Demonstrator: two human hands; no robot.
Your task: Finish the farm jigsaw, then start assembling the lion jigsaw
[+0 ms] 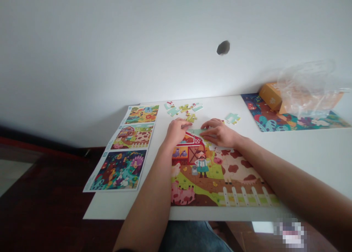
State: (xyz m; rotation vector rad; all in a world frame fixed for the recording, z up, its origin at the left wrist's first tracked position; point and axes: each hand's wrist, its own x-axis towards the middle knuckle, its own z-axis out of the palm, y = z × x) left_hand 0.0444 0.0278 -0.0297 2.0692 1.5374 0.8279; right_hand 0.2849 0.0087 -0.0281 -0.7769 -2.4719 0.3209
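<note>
Touching the farm puzzle, the right hand has fingers apart; unclear on the left hand.

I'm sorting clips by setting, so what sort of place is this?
Probably a room in a home, though I can't be sure: a white table by a plain wall, a dark reddish floor, and a partly assembled farm puzzle on the tabletop.

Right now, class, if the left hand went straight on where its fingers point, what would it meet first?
Probably the right hand, across a narrow gap near the far edge of the puzzle, though depth is unclear.
</note>
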